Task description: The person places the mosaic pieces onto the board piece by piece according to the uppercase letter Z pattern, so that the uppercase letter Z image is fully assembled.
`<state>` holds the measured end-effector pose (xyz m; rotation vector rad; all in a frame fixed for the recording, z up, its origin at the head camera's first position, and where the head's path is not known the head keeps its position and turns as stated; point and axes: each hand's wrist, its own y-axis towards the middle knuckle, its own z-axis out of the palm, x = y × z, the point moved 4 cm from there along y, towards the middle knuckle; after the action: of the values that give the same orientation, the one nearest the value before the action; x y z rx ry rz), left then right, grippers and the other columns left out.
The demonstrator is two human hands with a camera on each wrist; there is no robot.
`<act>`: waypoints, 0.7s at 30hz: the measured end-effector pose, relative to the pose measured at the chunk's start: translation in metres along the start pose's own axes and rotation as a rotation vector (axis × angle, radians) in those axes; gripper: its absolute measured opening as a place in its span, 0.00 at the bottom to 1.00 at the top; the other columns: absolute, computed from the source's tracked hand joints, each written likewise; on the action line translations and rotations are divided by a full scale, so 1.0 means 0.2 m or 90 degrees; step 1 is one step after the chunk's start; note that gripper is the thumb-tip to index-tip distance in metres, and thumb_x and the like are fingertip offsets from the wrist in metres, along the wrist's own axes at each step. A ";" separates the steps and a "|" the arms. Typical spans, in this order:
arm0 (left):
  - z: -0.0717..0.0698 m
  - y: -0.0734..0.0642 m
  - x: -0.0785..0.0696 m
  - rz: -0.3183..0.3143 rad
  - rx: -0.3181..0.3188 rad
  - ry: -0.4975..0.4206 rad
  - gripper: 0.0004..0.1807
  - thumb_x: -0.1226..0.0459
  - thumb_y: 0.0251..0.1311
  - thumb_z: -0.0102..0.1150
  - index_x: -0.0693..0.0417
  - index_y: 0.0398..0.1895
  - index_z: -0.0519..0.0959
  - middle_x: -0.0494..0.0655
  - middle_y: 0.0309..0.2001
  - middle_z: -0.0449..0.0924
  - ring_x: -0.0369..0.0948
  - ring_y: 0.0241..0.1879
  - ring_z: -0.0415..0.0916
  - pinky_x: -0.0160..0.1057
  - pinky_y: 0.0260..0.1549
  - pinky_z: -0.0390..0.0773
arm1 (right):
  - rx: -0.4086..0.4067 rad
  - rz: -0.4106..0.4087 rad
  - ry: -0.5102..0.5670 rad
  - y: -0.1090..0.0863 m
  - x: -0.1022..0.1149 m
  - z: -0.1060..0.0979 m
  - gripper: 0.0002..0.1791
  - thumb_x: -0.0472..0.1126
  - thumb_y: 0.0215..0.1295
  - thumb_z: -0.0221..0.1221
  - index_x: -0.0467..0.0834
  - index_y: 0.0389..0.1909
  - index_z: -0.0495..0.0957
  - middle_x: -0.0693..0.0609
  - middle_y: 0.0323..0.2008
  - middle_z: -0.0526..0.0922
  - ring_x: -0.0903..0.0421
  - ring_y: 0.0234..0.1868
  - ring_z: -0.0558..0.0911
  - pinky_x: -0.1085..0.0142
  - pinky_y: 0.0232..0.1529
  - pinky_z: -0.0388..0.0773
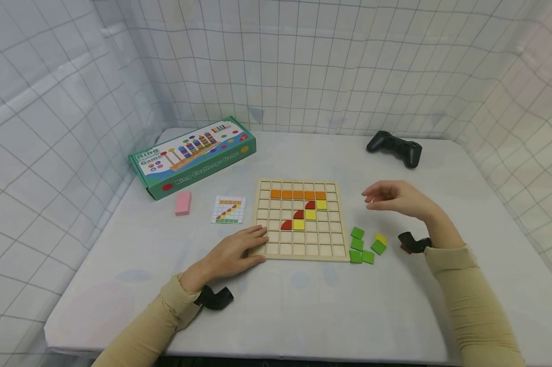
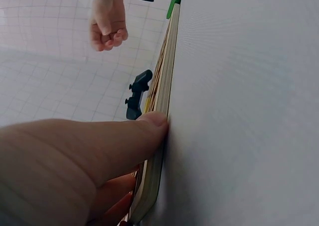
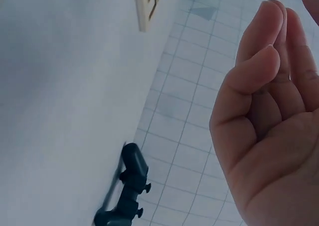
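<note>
A wooden grid board (image 1: 298, 256) lies flat, bearing a row of orange squares (image 1: 299, 194), then a slanting line of red quarter-round tiles (image 1: 298, 215) and yellow squares (image 1: 310, 215). My left hand (image 1: 232, 255) rests at its near left corner; in the left wrist view the thumb (image 2: 134, 134) presses the near edge, other fingers at the left side. To the right of the board, my right hand (image 1: 395, 198) hovers with loosely bent fingers and nothing in them. Below that hand, several green squares (image 1: 357, 244) lie beside the board, one overlapping a yellow tile (image 1: 381, 237).
A pattern card (image 1: 228, 209) with a similar coloured design lies left of the board, next to a pink block (image 1: 182, 203). Behind them sits a green game box (image 1: 193, 155). A black game controller (image 1: 395, 148) lies at the back right. A red piece (image 1: 405, 249) shows beneath the right wrist.
</note>
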<state>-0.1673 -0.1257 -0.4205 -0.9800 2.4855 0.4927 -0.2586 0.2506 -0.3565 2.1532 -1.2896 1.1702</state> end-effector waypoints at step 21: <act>0.01 0.00 0.01 -0.006 -0.002 -0.003 0.28 0.57 0.62 0.59 0.64 0.61 0.71 0.56 0.66 0.64 0.51 0.68 0.56 0.49 0.65 0.60 | 0.077 0.020 0.006 -0.19 -0.27 0.08 0.23 0.36 0.56 0.66 0.38 0.53 0.75 0.41 0.46 0.79 0.48 0.46 0.78 0.66 0.38 0.79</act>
<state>-0.1681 -0.1255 -0.4233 -0.9908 2.4746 0.4962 -0.2324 0.2888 -0.4066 2.2160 -1.2836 1.3016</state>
